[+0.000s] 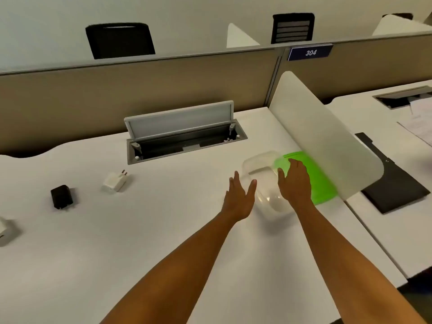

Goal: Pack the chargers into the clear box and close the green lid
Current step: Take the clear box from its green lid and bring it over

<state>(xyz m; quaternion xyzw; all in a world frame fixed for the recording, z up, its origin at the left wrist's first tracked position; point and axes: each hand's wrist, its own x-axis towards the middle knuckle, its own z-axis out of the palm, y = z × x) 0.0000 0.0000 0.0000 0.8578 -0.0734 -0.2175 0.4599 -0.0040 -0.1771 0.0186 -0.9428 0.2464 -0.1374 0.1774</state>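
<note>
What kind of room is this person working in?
Most likely an open-plan office or study hall. The white desk is fenced by partition panels, one carrying a numbered sign, 304. A flip-up cable hatch is set into the desktop, and black office chairs stand behind.

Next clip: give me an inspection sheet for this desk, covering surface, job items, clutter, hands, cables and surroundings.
Surface: white desk, open cable hatch at the back.
Job's things: clear plastic box, empty, uncovered; green lid beside it on its right; white plug charger, black charger and a white charger cut by the left edge, all loose on the desk.
Clutter: nothing seen.
Hands: left hand and right hand open, flanking the box, holding nothing.
Cables: nothing seen.
Surroundings: white side divider, tan partition, sign 304, black chairs behind.
</note>
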